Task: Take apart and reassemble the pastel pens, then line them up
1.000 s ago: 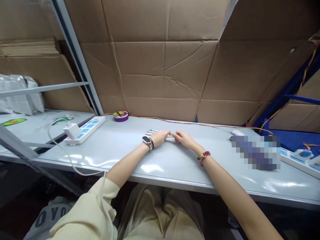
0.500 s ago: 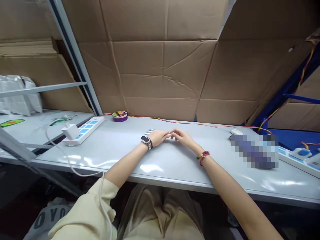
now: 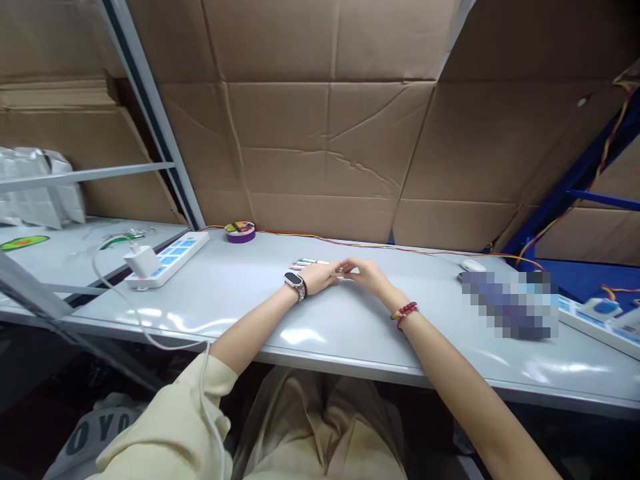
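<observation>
My left hand (image 3: pixel 320 277), with a watch and a dark beaded band at its wrist, rests low over the tabletop (image 3: pixel 350 327), fingers closed and pointing right. From the other side my right hand (image 3: pixel 366 275), wearing a red bracelet, meets it fingertip to fingertip in a pinch. A small whitish bit shows where the fingers come together, too small and covered to name. Just behind my left hand lie several slim white pen-like sticks (image 3: pixel 303 263) side by side, partly hidden by that hand.
A round purple tin (image 3: pixel 241 232) stands at the back left. Power strips lie at left (image 3: pixel 175 257) and right (image 3: pixel 597 325); a charger (image 3: pixel 145 261) trails a white cable. A white mouse (image 3: pixel 473 265) and a blurred dark object (image 3: pixel 507 307) sit at right. Cardboard (image 3: pixel 325 147) walls the back.
My fingertips have shifted slightly, and the whitish piece between them shows less. More of the slim sticks is visible behind my left hand.
</observation>
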Tool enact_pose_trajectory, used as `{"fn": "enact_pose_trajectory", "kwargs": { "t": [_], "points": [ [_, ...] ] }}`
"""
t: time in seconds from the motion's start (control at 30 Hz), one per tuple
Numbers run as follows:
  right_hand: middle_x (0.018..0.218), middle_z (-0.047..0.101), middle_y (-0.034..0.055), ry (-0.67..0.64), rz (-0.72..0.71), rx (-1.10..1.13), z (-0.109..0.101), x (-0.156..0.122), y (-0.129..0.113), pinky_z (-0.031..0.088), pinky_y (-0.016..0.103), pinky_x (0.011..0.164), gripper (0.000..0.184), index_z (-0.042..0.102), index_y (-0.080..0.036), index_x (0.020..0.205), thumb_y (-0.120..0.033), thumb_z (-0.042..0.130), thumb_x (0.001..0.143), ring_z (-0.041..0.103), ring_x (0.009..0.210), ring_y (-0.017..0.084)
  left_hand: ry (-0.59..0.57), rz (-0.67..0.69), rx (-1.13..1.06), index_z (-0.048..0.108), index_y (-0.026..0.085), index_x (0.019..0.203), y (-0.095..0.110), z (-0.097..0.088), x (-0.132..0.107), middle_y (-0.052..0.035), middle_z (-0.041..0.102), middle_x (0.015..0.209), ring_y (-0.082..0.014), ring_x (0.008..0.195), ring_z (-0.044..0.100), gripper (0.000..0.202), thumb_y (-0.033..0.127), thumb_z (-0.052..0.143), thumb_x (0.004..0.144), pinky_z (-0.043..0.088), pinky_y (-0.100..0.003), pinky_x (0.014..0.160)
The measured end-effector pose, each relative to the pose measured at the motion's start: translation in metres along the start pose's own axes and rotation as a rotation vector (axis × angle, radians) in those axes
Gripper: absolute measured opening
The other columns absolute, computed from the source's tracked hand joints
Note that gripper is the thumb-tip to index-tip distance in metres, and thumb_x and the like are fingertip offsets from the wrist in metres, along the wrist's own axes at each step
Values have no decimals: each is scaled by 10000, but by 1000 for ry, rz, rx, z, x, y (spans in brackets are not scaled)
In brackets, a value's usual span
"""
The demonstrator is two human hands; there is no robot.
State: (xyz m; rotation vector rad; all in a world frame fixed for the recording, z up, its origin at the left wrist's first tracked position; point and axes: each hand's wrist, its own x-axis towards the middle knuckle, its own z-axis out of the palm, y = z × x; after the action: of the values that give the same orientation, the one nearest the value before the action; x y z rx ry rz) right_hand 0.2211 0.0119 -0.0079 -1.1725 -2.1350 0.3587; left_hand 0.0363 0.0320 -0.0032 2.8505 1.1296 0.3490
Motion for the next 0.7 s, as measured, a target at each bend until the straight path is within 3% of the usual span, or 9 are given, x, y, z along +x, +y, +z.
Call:
{"fn": "enact_pose_trajectory", "kwargs": {
  "t": [0.33,0.5,0.6,0.7],
  "points": [
    [710,572,60,42,-18,-415,13,3,-10,329,272,668,142,619,-170,827,-100,497,802,490,761,185,9,-54,11,491,184,1051,2,3,3,-85,620,986,-234,899,591,268,311,290,928,438,-315,732],
    [785,613,71,68,-40,-419,17,2,-14,328,298,721,173,597,-171,870,-68,478,798,462,834,209,8,-68,-17,510,162,1014,1,5,4,-90,631,927,-229,840,608,318,328,249,938,438,-313,707],
    [866,616,87,97,-25,-371,18,0,-16,345,311,738,185,578,-171,950,-105,465,819,470,872,220,20,-63,-42,450,175,1089,-1,4,2,-67,635,898,-227,799,613,322,418,382,890,438,-289,651],
    [902,628,72,81,-9,-281,16,-3,-14,384,305,717,238,550,-200,1052,-164,483,827,514,860,213,42,-60,-55,436,204,1082,-3,2,0,-31,635,863,-207,774,612,279,386,437,870,425,-265,629]
  ]
}}
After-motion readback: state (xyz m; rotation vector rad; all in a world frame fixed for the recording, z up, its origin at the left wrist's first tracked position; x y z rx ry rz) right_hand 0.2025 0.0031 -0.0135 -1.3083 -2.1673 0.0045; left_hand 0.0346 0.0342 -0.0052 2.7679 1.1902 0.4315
